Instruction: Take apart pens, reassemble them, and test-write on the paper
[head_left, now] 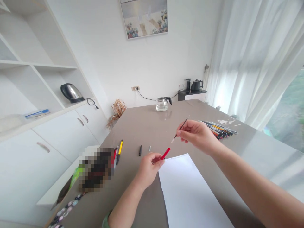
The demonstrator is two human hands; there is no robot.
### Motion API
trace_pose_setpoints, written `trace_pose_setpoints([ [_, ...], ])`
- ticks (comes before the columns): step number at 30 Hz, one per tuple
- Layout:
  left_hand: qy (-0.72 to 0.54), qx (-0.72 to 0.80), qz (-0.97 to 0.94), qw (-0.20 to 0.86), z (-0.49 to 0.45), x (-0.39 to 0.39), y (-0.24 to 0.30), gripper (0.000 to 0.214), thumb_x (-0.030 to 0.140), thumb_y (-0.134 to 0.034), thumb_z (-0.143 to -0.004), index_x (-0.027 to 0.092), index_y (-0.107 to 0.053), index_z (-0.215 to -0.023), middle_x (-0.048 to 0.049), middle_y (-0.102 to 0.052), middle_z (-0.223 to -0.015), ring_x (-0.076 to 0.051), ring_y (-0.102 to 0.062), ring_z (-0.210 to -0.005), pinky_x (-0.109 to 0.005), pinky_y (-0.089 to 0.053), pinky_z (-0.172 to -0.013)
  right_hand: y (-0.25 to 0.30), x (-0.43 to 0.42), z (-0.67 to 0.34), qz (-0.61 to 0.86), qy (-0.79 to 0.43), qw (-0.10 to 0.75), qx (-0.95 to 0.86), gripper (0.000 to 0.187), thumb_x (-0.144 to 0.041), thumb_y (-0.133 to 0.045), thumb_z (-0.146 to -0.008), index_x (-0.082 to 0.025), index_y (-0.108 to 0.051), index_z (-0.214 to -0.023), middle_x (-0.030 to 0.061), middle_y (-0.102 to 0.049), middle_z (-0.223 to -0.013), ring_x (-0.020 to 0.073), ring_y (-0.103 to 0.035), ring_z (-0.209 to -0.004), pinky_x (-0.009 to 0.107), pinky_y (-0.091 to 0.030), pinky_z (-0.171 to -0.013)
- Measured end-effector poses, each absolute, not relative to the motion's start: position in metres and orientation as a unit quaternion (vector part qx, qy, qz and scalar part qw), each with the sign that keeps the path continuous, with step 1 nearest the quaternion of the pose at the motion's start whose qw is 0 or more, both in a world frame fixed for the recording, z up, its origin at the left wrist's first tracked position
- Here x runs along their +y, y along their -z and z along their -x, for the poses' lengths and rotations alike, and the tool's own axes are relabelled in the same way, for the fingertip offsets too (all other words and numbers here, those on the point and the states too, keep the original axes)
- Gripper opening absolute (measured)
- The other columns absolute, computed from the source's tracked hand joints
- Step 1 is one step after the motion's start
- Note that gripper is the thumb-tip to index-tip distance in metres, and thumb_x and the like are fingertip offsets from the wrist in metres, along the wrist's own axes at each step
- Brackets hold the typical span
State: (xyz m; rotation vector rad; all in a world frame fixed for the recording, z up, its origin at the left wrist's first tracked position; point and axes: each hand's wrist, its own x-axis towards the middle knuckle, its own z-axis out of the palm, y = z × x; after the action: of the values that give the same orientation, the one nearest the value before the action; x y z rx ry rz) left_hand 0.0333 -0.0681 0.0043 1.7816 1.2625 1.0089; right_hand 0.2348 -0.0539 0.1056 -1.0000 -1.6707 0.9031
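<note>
My left hand [149, 168] is closed around a red pen barrel [165, 153] whose open end points up and to the right. My right hand [196, 134] pinches a thin ink refill [180, 129] with a pale tip at its lower end, held a short way above and right of the barrel's opening. The refill and barrel are apart. A small black pen part [140, 150] and a tiny metal spring [149, 148] lie on the grey-brown table [147, 123] just beyond my left hand. A white sheet of paper [190, 193] lies under my hands.
Several pens [219, 128] lie in a row at the right of the table. A yellow pen and others [118, 152] lie at the left beside a blurred-out object. A glass jug [162, 104] stands at the far edge. White cabinets and a kettle [70, 92] are on the left.
</note>
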Motion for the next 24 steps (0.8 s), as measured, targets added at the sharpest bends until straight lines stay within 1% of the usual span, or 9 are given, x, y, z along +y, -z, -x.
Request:
trace_pose_setpoints([
  [4,-0.391,0.488,-0.686,0.371,-0.034,-0.069,-0.004,0.018,0.032,-0.052,-0.073,0.018,-0.058,-0.082,-0.0033,-0.059,-0.077,-0.014,-0.052,-0.068,-0.026,-0.04,-0.064,-0.098,-0.054,-0.231,0.408,-0.388,0.439,-0.7,0.015,-0.028,-0.054,-0.07,-0.014,-0.055,-0.073,0.0028,-0.058,-0.066,0.0096,-0.052,-0.054,0.022,-0.043,-0.051],
  [9,-0.397,0.481,-0.685,0.378,-0.036,-0.068,-0.002,0.018,0.032,-0.053,-0.073,0.017,-0.058,-0.082,-0.0026,-0.058,-0.074,-0.014,-0.051,-0.065,-0.025,-0.039,-0.062,-0.09,-0.053,-0.228,0.415,-0.399,0.42,-0.701,0.014,-0.027,-0.053,-0.07,-0.014,-0.056,-0.074,0.0017,-0.057,-0.064,0.0094,-0.051,-0.054,0.021,-0.042,-0.05],
  [16,-0.398,0.475,-0.669,0.411,-0.037,-0.068,-0.003,0.02,0.032,-0.052,-0.073,0.016,-0.058,-0.084,-0.0023,-0.055,-0.07,-0.013,-0.049,-0.061,-0.024,-0.039,-0.058,-0.082,-0.052,-0.227,0.439,-0.411,0.367,-0.709,0.022,-0.033,-0.049,-0.072,-0.015,-0.06,-0.072,0.0016,-0.058,-0.062,0.01,-0.051,-0.054,0.02,-0.04,-0.047],
  [22,-0.4,0.468,-0.658,0.434,-0.037,-0.069,-0.005,0.021,0.032,-0.052,-0.073,0.016,-0.057,-0.084,-0.0021,-0.054,-0.069,-0.012,-0.048,-0.06,-0.024,-0.04,-0.058,-0.082,-0.051,-0.226,0.454,-0.4,0.356,-0.712,0.027,-0.037,-0.05,-0.071,-0.015,-0.062,-0.082,0.0013,-0.057,-0.061,0.0104,-0.051,-0.055,0.019,-0.039,-0.046],
  [24,-0.398,0.469,-0.657,0.436,-0.037,-0.069,-0.006,0.021,0.033,-0.052,-0.073,0.015,-0.057,-0.084,-0.0019,-0.054,-0.068,-0.012,-0.048,-0.06,-0.025,-0.04,-0.058,-0.082,-0.052,-0.225,0.45,-0.402,0.353,-0.715,0.028,-0.037,-0.051,-0.071,-0.015,-0.062,-0.083,0.0009,-0.057,-0.06,0.0098,-0.05,-0.054,0.019,-0.038,-0.045],
])
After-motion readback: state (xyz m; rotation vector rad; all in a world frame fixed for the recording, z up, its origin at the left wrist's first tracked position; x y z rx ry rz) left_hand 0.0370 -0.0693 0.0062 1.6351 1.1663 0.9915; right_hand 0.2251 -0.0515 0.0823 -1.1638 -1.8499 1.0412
